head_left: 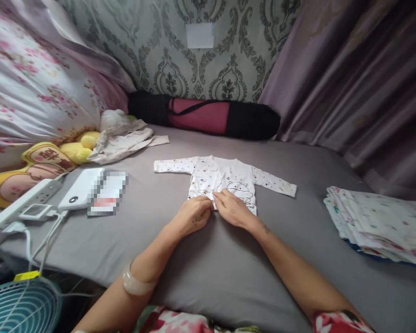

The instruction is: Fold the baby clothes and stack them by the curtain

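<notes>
A small white long-sleeved baby shirt with little prints and a cartoon animal lies on the grey sheet, both sleeves spread outward. My left hand, fingers curled in, pinches the shirt near the middle of its bottom edge. Right beside it, my right hand grips the same part with thumb and forefinger, below the cartoon print. The fingertips of the two hands nearly meet, and the fabric between them is bunched and partly hidden.
Folded printed clothes are stacked at the right. A crumpled garment, plush toys, a white box and a power strip sit left. A black and pink bag lies along the wall; a fan is lower left.
</notes>
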The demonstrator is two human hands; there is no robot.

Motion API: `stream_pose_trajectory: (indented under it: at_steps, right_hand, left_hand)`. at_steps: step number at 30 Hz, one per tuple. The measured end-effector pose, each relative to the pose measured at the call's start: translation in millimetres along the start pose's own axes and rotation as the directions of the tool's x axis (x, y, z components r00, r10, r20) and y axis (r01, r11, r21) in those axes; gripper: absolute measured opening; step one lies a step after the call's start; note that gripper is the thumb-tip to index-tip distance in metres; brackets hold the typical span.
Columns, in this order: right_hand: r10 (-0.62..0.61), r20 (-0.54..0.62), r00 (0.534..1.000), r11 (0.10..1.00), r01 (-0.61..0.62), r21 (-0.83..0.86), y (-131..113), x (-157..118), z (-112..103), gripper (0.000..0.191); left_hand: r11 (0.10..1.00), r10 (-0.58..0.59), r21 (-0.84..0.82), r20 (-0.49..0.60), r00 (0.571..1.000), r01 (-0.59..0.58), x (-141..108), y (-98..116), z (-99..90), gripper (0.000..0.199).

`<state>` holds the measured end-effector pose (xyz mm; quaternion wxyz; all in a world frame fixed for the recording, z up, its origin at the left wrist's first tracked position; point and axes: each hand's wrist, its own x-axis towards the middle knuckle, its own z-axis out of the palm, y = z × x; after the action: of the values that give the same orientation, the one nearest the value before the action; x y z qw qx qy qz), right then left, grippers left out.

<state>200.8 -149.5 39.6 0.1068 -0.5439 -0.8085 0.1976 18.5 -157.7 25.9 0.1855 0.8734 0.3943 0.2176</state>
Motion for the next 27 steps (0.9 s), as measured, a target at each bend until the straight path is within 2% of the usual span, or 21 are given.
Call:
stream_pose_trajectory:
  at_steps: [2,4,6,9,11,13,15,16,18,20,22,24,27]
  right_hand:
    - [-0.056,0.014,0.998,0.998,0.056,-0.028,-5.7,-6.3,-2.9,0.029]
    - [-0.125,0.019,0.992,0.991,0.125,-0.048,-9.5,-13.4,-6.8,0.027]
    - [-0.178,0.039,0.983,0.982,0.180,-0.055,-10.4,-19.0,-12.0,0.025]
    - [-0.197,0.111,0.974,0.980,0.197,0.013,-2.5,-20.2,-22.1,0.026]
    - [-0.131,0.084,0.988,0.990,0.125,0.069,11.1,-15.6,-29.7,0.029]
    - [0.027,-0.054,0.998,0.998,-0.024,0.054,31.4,-9.0,-36.8,0.033]
    - [0.208,-0.217,0.954,0.975,-0.219,-0.029,55.4,-4.2,-43.0,0.034]
    - [0.287,-0.255,0.924,0.949,-0.309,-0.053,67.3,-3.6,-45.5,0.032]
    - [0.409,-0.236,0.881,0.900,-0.433,-0.057,87.2,-7.2,-48.5,0.029]
    - [0.468,-0.138,0.873,0.880,-0.474,-0.016,98.6,-17.0,-48.3,0.029]
    - [0.473,-0.066,0.878,0.881,-0.470,0.059,100.4,-31.2,-45.3,0.027]
    - [0.455,-0.036,0.890,0.883,-0.446,0.145,94.4,-47.1,-41.1,0.025]
    - [0.391,-0.005,0.921,0.904,-0.383,0.192,79.0,-68.3,-35.4,0.030]
  left_hand:
    - [0.996,-0.084,0.002,-0.063,0.994,0.085,-0.1,-1.9,0.6,0.024]
    - [0.996,-0.090,-0.003,-0.125,0.988,0.090,0.5,-3.2,2.5,0.028]
    - [1.000,-0.011,0.004,-0.149,0.989,0.012,1.4,-3.9,5.1,0.037]
    - [0.989,0.137,0.076,-0.091,0.986,-0.131,2.5,-4.9,9.5,0.041]
    - [0.975,0.165,0.155,-0.041,0.985,-0.157,2.3,-6.1,12.2,0.034]
    - [0.965,0.150,0.223,-0.023,0.988,-0.141,1.7,-7.4,14.2,0.029]
    - [0.957,0.133,0.262,-0.022,0.991,-0.123,1.4,-8.5,15.3,0.029]
    - [0.955,0.130,0.272,-0.022,0.991,-0.119,1.5,-8.8,15.5,0.029]
    - [0.953,0.125,0.281,-0.023,0.992,-0.114,2.7,-8.6,15.8,0.028]
    - [0.956,0.115,0.275,-0.022,0.993,-0.104,5.0,-7.5,15.9,0.027]
    - [0.963,0.105,0.253,-0.017,0.994,-0.097,7.8,-6.1,15.6,0.027]
    - [0.970,0.111,0.219,0.004,0.994,-0.109,10.3,-5.0,14.8,0.028]
    - [0.973,0.118,0.191,0.054,0.991,-0.127,12.9,-4.8,12.1,0.040]
